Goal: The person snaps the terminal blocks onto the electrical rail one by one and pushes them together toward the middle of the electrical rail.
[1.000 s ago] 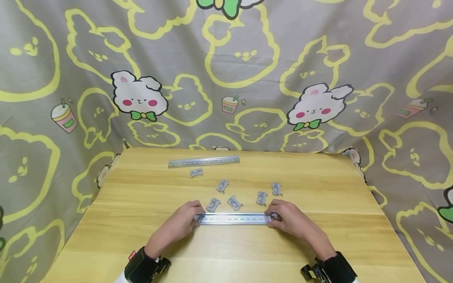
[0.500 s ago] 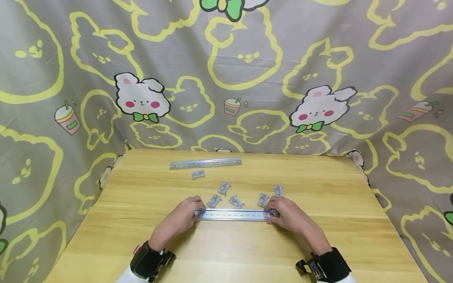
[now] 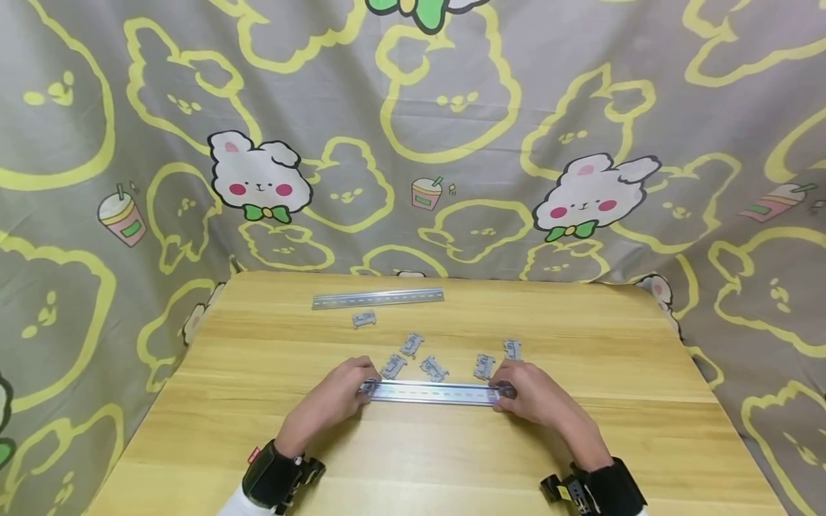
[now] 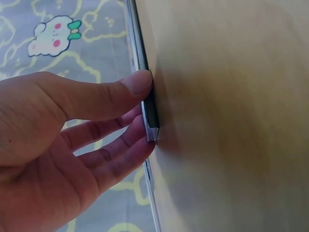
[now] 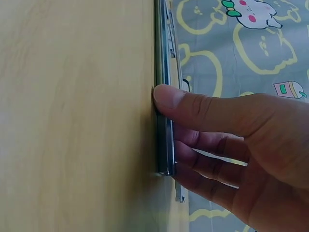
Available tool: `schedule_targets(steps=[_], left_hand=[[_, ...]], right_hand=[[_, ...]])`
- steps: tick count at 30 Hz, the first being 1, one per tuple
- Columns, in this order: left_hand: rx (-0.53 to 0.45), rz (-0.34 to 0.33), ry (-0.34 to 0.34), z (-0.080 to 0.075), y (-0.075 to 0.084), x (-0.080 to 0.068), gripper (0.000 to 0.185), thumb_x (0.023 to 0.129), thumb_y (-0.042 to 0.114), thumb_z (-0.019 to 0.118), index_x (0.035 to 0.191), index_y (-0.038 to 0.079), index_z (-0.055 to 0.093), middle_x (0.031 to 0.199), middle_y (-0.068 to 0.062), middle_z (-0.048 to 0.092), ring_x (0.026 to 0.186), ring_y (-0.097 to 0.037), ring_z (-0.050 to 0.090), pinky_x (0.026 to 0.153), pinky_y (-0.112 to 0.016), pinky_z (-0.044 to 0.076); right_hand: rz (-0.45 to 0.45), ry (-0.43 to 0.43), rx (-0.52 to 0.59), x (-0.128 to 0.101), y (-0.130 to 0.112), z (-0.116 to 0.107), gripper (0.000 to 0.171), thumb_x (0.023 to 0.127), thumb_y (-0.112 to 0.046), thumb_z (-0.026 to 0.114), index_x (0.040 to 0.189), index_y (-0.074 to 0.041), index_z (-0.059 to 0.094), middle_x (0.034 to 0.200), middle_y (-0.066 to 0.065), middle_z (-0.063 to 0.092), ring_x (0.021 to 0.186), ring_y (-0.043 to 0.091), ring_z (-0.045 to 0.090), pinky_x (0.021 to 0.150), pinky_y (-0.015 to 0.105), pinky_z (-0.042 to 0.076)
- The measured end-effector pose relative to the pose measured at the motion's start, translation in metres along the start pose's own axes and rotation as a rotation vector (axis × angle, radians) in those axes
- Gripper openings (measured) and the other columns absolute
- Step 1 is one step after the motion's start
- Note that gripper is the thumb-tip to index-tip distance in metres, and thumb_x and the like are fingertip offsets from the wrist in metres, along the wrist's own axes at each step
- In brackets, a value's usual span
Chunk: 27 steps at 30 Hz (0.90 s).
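A long metal rail point(image 3: 435, 392) lies flat on the wooden table point(image 3: 413, 451), crosswise in front of me. My left hand point(image 3: 342, 390) pinches its left end, thumb on the near edge and fingers behind point(image 4: 140, 82). My right hand point(image 3: 525, 390) pinches the right end the same way point(image 5: 166, 96). In the wrist views the rail point(image 4: 149, 113) point(image 5: 163, 121) shows edge-on against the tabletop. Several small grey clips point(image 3: 432, 368) lie just beyond the rail.
A second metal rail point(image 3: 377, 297) lies near the table's far edge, with one grey clip point(image 3: 364, 318) just in front of it. A patterned grey-and-yellow cloth point(image 3: 413, 143) hangs behind and around the table. Black wrist straps point(image 3: 277, 476) sit on both forearms.
Both hands have slid the rail a little away from me, closer to the loose clips. The grip at both ends is unchanged.
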State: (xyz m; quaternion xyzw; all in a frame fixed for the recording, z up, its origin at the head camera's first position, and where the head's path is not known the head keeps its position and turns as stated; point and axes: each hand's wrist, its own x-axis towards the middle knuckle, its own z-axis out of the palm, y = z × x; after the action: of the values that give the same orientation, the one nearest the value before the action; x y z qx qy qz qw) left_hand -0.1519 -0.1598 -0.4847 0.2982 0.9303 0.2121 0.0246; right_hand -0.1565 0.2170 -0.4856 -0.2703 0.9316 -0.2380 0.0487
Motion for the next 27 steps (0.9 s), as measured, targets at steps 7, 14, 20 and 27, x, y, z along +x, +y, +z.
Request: schedule_targets(steps=[7,14,20,27], left_hand=[[-0.019,-0.004,0.003,0.002,0.001,0.001,0.033,0.077,-0.006,0.083,0.108,0.004,0.076,0.106,-0.004,0.067,0.100,-0.025,0.065,0.090,-0.039,0.058],[-0.022,-0.001,0.009,0.001,0.001,-0.001,0.033,0.077,-0.005,0.083,0.108,0.003,0.076,0.106,-0.005,0.067,0.098,-0.025,0.065,0.088,-0.039,0.059],[-0.022,0.004,0.025,0.002,0.001,-0.001,0.033,0.077,-0.006,0.084,0.108,0.003,0.076,0.106,-0.005,0.067,0.099,-0.025,0.066,0.089,-0.038,0.059],[-0.029,0.007,0.019,0.002,0.002,0.000,0.032,0.077,-0.007,0.083,0.107,0.003,0.076,0.106,-0.006,0.068,0.098,-0.025,0.066,0.088,-0.038,0.059]], right_hand=[[-0.001,0.003,0.001,-0.002,0.001,-0.003,0.030,0.077,-0.015,0.091,0.103,-0.007,0.078,0.097,-0.002,0.067,0.087,0.015,0.063,0.078,0.036,0.057],[0.024,0.037,0.174,0.003,0.013,-0.015,0.030,0.085,-0.009,0.083,0.113,-0.001,0.074,0.104,0.007,0.072,0.092,0.023,0.067,0.080,0.039,0.059],[0.060,0.152,0.063,0.013,0.031,-0.024,0.046,0.085,0.002,0.080,0.128,0.004,0.066,0.124,0.018,0.063,0.112,0.038,0.062,0.093,0.055,0.054],[0.056,0.102,-0.006,0.024,0.045,-0.020,0.052,0.084,0.001,0.080,0.133,0.006,0.062,0.128,0.022,0.058,0.119,0.043,0.057,0.099,0.058,0.050]])
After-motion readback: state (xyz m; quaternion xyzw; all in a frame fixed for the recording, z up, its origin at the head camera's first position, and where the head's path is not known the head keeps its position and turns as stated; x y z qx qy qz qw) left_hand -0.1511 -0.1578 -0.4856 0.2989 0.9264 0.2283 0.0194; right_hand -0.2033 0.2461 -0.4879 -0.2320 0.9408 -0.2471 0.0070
